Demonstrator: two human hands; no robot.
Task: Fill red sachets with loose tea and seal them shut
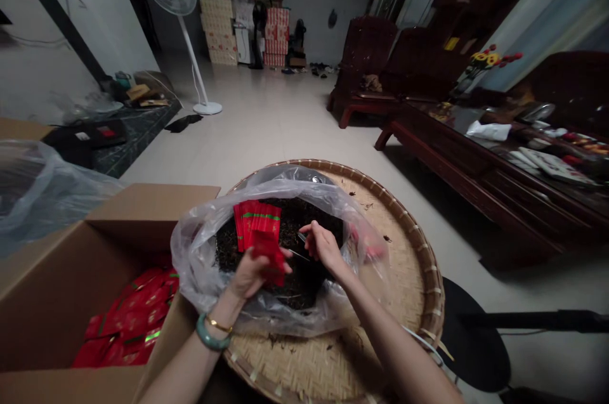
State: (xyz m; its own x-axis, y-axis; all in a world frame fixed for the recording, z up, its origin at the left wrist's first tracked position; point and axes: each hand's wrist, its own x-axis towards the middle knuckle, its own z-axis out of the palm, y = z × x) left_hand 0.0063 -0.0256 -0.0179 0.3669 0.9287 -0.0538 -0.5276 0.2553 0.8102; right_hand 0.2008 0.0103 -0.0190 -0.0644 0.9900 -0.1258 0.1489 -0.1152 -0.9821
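My left hand [250, 272] is closed around a red packet [268, 250], blurred by motion, above an open clear plastic bag [195, 264]. Dark, dry loose leaves that look like tea [299, 217] fill the bag. A fanned row of red packets with a green stripe [257, 217] lies on the leaves, just beyond my left hand. To the right, my right hand [323, 245] hovers over the leaves with its fingers pinched together. A thin pale edge shows at its fingertips, too small to name. Beneath the bag is a round woven bamboo tray [409, 264].
A cardboard box [157, 201] at the left holds many red packets [137, 315]. A black round stand base [476, 340] sits right of the tray. Farther off are a white standing fan [202, 74], a dark wooden table [476, 182] and stacked cartons [219, 30].
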